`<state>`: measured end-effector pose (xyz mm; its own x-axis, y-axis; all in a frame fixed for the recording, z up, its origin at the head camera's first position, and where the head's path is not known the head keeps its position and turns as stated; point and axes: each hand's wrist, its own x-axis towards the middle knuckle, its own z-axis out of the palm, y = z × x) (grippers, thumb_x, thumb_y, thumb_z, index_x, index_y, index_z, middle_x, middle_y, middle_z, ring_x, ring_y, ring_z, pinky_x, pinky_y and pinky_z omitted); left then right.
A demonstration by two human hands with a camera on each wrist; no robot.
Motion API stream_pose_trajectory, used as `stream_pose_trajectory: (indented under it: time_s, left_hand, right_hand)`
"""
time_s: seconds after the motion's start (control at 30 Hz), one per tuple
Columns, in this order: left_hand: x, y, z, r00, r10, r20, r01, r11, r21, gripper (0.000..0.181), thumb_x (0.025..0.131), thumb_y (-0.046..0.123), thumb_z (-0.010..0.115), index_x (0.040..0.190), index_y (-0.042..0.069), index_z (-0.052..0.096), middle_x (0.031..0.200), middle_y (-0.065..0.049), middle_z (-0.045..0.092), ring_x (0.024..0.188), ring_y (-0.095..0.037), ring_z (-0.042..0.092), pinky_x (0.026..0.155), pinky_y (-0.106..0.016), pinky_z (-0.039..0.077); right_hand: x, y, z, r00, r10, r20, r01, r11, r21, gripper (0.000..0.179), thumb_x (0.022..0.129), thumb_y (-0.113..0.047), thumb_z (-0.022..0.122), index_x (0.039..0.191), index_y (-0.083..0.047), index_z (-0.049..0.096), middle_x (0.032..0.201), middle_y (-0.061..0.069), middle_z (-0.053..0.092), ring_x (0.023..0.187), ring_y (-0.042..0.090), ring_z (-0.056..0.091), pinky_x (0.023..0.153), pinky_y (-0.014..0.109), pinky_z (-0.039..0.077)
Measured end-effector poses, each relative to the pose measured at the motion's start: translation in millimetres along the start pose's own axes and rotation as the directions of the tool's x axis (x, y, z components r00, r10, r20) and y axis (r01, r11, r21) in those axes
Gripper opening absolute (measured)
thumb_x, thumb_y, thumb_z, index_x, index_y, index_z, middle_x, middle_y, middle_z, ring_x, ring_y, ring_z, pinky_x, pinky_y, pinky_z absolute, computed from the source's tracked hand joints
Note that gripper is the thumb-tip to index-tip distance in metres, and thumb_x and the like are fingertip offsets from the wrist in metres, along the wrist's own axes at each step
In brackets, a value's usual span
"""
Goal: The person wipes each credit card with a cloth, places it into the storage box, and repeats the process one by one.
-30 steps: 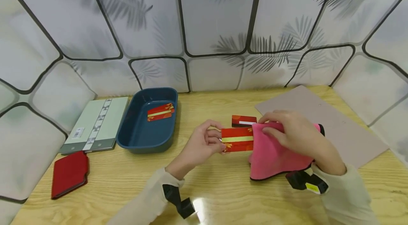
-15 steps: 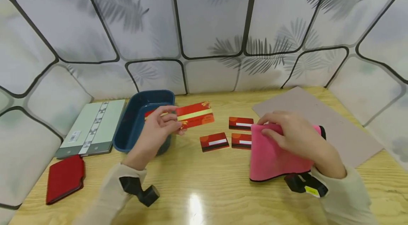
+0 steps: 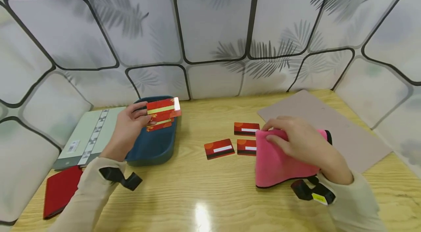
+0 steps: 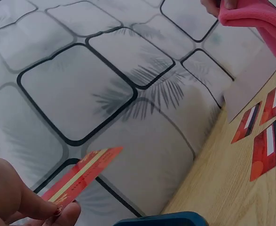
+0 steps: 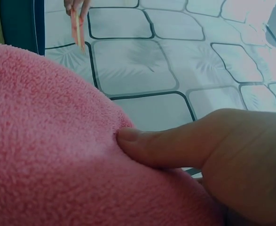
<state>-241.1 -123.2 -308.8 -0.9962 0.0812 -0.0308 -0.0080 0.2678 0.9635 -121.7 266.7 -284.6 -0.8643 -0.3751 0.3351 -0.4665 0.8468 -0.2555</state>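
My left hand pinches a red card with a yellow stripe by one end, above the dark blue tray. In the head view this card overlaps the other red cards lying in the tray. At the right, my right hand grips a folded pink cloth with a black edge. The right wrist view shows the thumb pressed into its fluffy fabric. Just left of the cloth, three red cards with white strips lie face down on the table, one partly covered by the cloth.
A pale green notebook lies left of the tray, with a dark red wallet-like case in front of it, partly behind the left sleeve. A flat grey-brown board lies behind the right hand. A patterned fabric wall rises behind the wooden table.
My left hand has carried the red card leftward from beside the pink cloth to above the tray. More cards on the table have come into sight. My right hand keeps its grip on the cloth.
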Motion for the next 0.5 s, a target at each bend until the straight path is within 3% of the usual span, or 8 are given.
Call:
stream_pose_trajectory:
  time_s: [0.1, 0.2, 0.4, 0.5]
  left_hand:
    - [9.1, -8.4, -2.9, 0.999, -0.030, -0.034, 0.030, 1.000, 0.006, 0.054, 0.100, 0.002, 0.045, 0.151, 0.004, 0.028, 0.141, -0.023, 0.043, 0.112, -0.018, 0.052, 0.078, -0.013, 0.053]
    - [19.4, -15.5, -7.4, 0.998, -0.053, -0.046, 0.054, 0.998, 0.024, 0.055, 0.100, 0.003, 0.046, 0.151, 0.003, 0.027, 0.144, -0.024, 0.043, 0.115, -0.022, 0.053, 0.079, -0.012, 0.052]
    - [31.0, -25.2, -16.1, 0.992, -0.121, -0.025, 0.122, 0.991, 0.057, 0.059, 0.098, -0.004, 0.042, 0.152, -0.002, 0.018, 0.149, -0.027, 0.035, 0.119, -0.027, 0.052, 0.077, -0.011, 0.053]
    - [32.2, -25.8, -18.4, 0.991, -0.133, 0.007, 0.132, 0.986, 0.100, 0.060, 0.097, -0.007, 0.039, 0.152, -0.002, 0.015, 0.150, -0.029, 0.031, 0.114, -0.023, 0.056, 0.079, -0.013, 0.053]
  right_hand:
    - [-0.4, 0.7, -2.0, 1.000, 0.011, 0.005, -0.011, 1.000, -0.004, 0.016, 0.082, -0.012, 0.076, 0.095, -0.020, 0.069, 0.085, -0.007, 0.066, 0.076, 0.010, 0.056, 0.069, 0.035, 0.048]
    - [-0.9, 1.1, -2.5, 1.000, 0.008, -0.006, -0.008, 1.000, -0.016, 0.017, 0.081, -0.012, 0.076, 0.094, -0.020, 0.069, 0.085, -0.006, 0.066, 0.076, 0.010, 0.057, 0.068, 0.035, 0.049]
    - [-0.2, 0.2, 0.4, 1.000, 0.004, 0.011, -0.003, 1.000, -0.010, 0.016, 0.081, -0.013, 0.076, 0.096, -0.017, 0.070, 0.091, -0.006, 0.069, 0.081, 0.013, 0.062, 0.072, 0.036, 0.051]
    - [0.0, -0.9, 1.3, 0.999, 0.015, 0.032, -0.016, 1.000, 0.009, 0.017, 0.083, -0.012, 0.074, 0.099, -0.016, 0.070, 0.094, -0.006, 0.069, 0.085, 0.014, 0.062, 0.075, 0.037, 0.052]
